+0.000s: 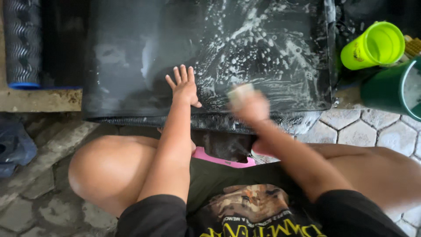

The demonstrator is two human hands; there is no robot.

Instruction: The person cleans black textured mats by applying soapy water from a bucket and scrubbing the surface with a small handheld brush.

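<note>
A large black rubber mat [131, 52] lies in front of me, its right half covered in white soap suds [267, 39]. My left hand [184, 85] rests flat on the mat with fingers spread, near its front edge. My right hand [250, 105] is blurred with motion and grips a pale sponge [240, 91] pressed against the soapy part of the mat. My bare knees are at both sides, and I squat low over a pink object [219, 159].
A lime green cup [372, 46] lies tilted at the upper right, above a dark green bucket [392, 87]. Hexagonal paving stones [355, 129] cover the ground. A rolled ribbed black mat [22, 41] stands at the upper left, and a blue bag [13, 147] lies at the left.
</note>
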